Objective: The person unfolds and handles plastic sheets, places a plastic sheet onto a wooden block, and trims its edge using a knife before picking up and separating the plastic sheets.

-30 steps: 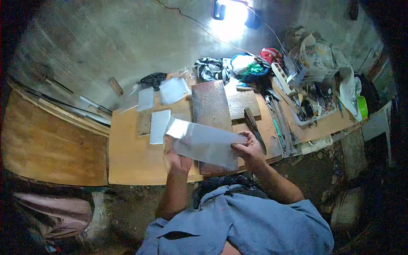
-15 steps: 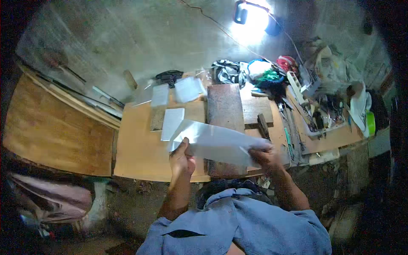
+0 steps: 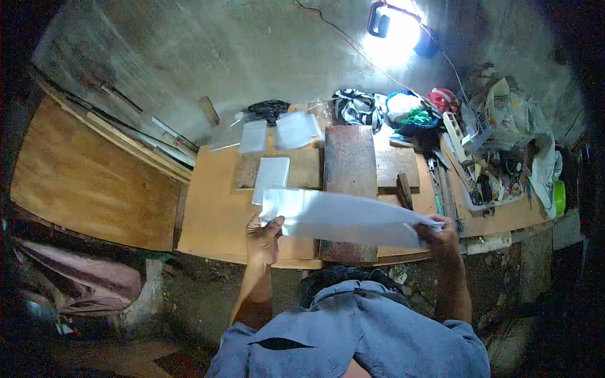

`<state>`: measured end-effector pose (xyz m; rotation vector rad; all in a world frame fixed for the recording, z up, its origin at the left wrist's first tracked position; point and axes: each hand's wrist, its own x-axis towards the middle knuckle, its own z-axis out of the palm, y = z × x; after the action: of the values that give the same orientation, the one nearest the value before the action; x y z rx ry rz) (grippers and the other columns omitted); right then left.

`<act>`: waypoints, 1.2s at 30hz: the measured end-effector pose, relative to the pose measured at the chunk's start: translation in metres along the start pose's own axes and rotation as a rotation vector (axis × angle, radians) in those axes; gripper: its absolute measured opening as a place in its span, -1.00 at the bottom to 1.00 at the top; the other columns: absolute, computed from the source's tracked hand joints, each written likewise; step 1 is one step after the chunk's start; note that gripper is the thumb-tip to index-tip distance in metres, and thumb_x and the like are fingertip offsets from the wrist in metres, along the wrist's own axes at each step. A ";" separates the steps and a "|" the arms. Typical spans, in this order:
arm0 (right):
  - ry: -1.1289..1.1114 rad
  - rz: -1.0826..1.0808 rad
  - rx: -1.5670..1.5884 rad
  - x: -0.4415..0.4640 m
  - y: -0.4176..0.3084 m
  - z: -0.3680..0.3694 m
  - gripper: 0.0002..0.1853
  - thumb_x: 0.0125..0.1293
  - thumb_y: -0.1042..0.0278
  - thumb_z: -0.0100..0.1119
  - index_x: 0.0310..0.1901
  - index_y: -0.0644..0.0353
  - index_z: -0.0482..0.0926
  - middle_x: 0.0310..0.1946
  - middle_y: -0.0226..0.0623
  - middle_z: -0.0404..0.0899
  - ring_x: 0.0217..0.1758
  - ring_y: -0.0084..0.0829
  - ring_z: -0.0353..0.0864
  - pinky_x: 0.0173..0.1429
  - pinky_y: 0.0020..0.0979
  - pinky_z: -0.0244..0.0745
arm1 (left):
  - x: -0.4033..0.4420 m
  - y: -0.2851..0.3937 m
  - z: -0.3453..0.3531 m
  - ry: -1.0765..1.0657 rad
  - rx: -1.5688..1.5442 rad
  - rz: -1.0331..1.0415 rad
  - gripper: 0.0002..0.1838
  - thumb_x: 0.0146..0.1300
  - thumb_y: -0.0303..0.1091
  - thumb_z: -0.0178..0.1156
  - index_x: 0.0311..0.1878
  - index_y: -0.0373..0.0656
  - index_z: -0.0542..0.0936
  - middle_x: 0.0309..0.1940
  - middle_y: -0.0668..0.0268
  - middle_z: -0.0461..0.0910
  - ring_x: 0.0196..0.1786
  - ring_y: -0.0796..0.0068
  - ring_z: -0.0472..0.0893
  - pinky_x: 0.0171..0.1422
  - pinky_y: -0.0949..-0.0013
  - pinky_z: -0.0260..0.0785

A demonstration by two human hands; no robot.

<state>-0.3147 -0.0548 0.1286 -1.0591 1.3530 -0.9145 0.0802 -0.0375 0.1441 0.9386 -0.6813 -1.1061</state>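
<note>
A translucent plastic sheet (image 3: 343,217) stretches between my hands above the front of the workbench. My left hand (image 3: 265,238) pinches its left end, thumb on top. At the right end, my right hand (image 3: 439,233) grips the sheet, which is gathered and folded there. Beneath the sheet lies a long dark wooden board (image 3: 350,164), running from back to front. A stack of white rectangular sheets (image 3: 271,179) lies just beyond my left hand, partly on a flat wooden piece (image 3: 307,165). A dark-handled tool (image 3: 404,190) sits behind the sheet, near my right hand.
Clear plastic packets (image 3: 293,130) and a black bag (image 3: 268,111) lie at the back of the bench. Striped cloth (image 3: 359,110), a power strip (image 3: 454,135) and a tray of tools (image 3: 495,186) are farther right. A bright lamp (image 3: 397,34) hangs on the wall.
The right hand has moved rightward and away from the left, drawing the sheet out longer and straighter. The view has shifted, so the bench appears farther right.
</note>
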 end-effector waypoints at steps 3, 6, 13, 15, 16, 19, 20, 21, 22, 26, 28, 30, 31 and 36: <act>-0.085 -0.149 0.151 0.006 0.011 -0.014 -0.69 0.07 0.21 0.42 -0.32 0.29 0.60 -0.39 -0.28 0.65 -0.39 -0.52 0.60 -0.25 -0.48 0.52 | 0.001 -0.002 -0.016 -0.070 0.124 -0.008 -0.85 0.09 -0.58 0.31 -0.25 -0.21 0.60 -0.36 0.32 0.64 -0.23 0.46 0.63 -0.07 0.37 0.48; -0.192 -0.289 0.376 0.013 0.021 -0.022 -0.66 0.08 0.11 0.38 -0.36 0.27 0.58 -0.35 -0.19 0.64 -0.33 -0.42 0.61 -0.20 -0.38 0.55 | -0.002 0.005 -0.027 -0.203 0.148 0.006 -0.94 0.10 -0.59 0.27 -0.38 -0.21 0.60 -0.35 0.25 0.65 -0.22 0.40 0.64 -0.07 0.29 0.50; -0.332 -0.484 0.440 0.031 0.039 -0.020 -0.44 0.02 -0.10 0.38 -0.24 0.28 0.48 -0.14 -0.02 0.57 -0.16 -0.31 0.60 -0.10 -0.33 0.55 | -0.010 -0.005 -0.018 -0.338 0.066 -0.136 -0.83 0.11 -0.33 0.34 -0.32 -0.18 0.58 -0.28 0.16 0.64 -0.16 0.32 0.63 0.01 0.23 0.49; -0.250 -0.394 0.436 0.013 0.016 0.000 -0.45 -0.01 -0.07 0.44 -0.23 0.26 0.48 -0.14 -0.05 0.58 -0.12 -0.33 0.62 -0.07 -0.32 0.56 | -0.013 -0.014 -0.024 -0.345 0.049 -0.070 -0.66 0.00 -0.26 0.44 -0.24 -0.22 0.56 -0.24 0.14 0.64 -0.13 0.38 0.61 0.03 0.28 0.47; -0.247 -0.394 0.435 0.012 0.016 -0.001 -0.45 -0.01 -0.07 0.44 -0.23 0.26 0.48 -0.14 -0.05 0.58 -0.12 -0.33 0.62 -0.07 -0.32 0.56 | -0.013 -0.015 -0.029 -0.347 0.047 -0.072 -0.66 0.00 -0.26 0.44 -0.24 -0.22 0.56 -0.24 0.14 0.64 -0.13 0.38 0.61 0.03 0.28 0.47; -0.177 -0.239 0.418 0.006 0.005 -0.001 -0.65 0.06 0.14 0.43 -0.27 0.17 0.51 -0.20 -0.17 0.63 -0.20 -0.42 0.62 -0.10 -0.38 0.55 | -0.014 -0.009 -0.031 -0.176 0.255 -0.142 -0.75 0.00 -0.42 0.41 -0.26 -0.21 0.58 -0.26 0.26 0.65 -0.18 0.50 0.58 -0.03 0.39 0.43; -0.174 -0.234 0.416 0.004 0.002 0.003 -0.65 0.06 0.14 0.43 -0.27 0.17 0.51 -0.20 -0.17 0.63 -0.20 -0.42 0.62 -0.10 -0.38 0.55 | -0.014 -0.009 -0.030 -0.175 0.253 -0.148 -0.75 0.00 -0.42 0.41 -0.26 -0.21 0.58 -0.26 0.26 0.65 -0.18 0.50 0.58 -0.03 0.39 0.43; -0.177 -0.216 0.390 0.003 -0.001 0.007 -0.65 0.06 0.14 0.43 -0.27 0.16 0.51 -0.20 -0.18 0.63 -0.22 -0.44 0.62 -0.13 -0.40 0.55 | -0.014 -0.009 -0.029 -0.202 0.254 -0.184 -0.78 0.01 -0.46 0.39 -0.26 -0.21 0.58 -0.27 0.28 0.65 -0.18 0.53 0.57 -0.03 0.40 0.42; -0.180 -0.198 0.364 0.003 -0.002 0.008 -0.65 0.06 0.14 0.43 -0.28 0.16 0.51 -0.20 -0.18 0.63 -0.23 -0.45 0.61 -0.15 -0.42 0.55 | -0.012 0.000 -0.018 -0.228 0.256 -0.219 -0.80 0.01 -0.51 0.36 -0.26 -0.21 0.59 -0.27 0.30 0.65 -0.19 0.56 0.56 -0.03 0.41 0.41; -0.129 -0.085 0.489 0.007 0.000 0.006 -0.73 0.06 0.33 0.38 -0.29 0.16 0.47 -0.37 -0.35 0.58 -0.30 -0.51 0.57 -0.22 -0.48 0.49 | -0.014 -0.003 -0.013 -0.143 0.208 -0.103 -0.77 0.05 -0.49 0.34 -0.19 -0.20 0.60 -0.28 0.36 0.64 -0.19 0.56 0.56 -0.02 0.37 0.40; -0.114 -0.052 0.473 0.010 0.003 0.004 -0.75 0.05 0.43 0.34 -0.28 0.15 0.44 -0.42 -0.40 0.53 -0.31 -0.52 0.56 -0.25 -0.47 0.51 | -0.001 -0.006 -0.023 -0.163 0.050 -0.212 -0.75 0.06 -0.49 0.33 -0.15 -0.20 0.60 -0.25 0.36 0.64 -0.17 0.53 0.57 -0.01 0.37 0.40; -0.137 -0.051 0.490 0.017 0.017 0.000 -0.74 0.06 0.45 0.33 -0.28 0.14 0.42 -0.40 -0.39 0.54 -0.31 -0.52 0.57 -0.26 -0.44 0.54 | -0.004 0.000 -0.022 -0.200 0.204 -0.155 -0.75 0.07 -0.48 0.34 -0.14 -0.21 0.59 -0.24 0.35 0.63 -0.18 0.52 0.57 0.00 0.37 0.40; -0.139 -0.049 0.491 0.018 0.018 0.000 -0.74 0.06 0.45 0.33 -0.28 0.14 0.42 -0.40 -0.39 0.54 -0.31 -0.52 0.57 -0.26 -0.44 0.54 | -0.005 0.004 -0.018 -0.198 0.205 -0.155 -0.75 0.07 -0.48 0.34 -0.14 -0.21 0.59 -0.24 0.35 0.63 -0.18 0.52 0.57 0.00 0.37 0.40; -0.135 -0.058 0.462 0.026 0.031 0.001 -0.77 0.09 0.51 0.28 -0.25 0.20 0.43 -0.35 -0.31 0.57 -0.34 -0.47 0.59 -0.24 -0.40 0.59 | -0.007 0.004 -0.014 -0.149 0.198 -0.172 -0.75 0.06 -0.49 0.33 -0.15 -0.20 0.59 -0.29 0.39 0.62 -0.23 0.56 0.56 -0.04 0.42 0.39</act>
<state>-0.3151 -0.0701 0.0914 -0.7884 0.9412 -1.1122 0.0915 -0.0267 0.1416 1.1069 -0.8561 -1.2872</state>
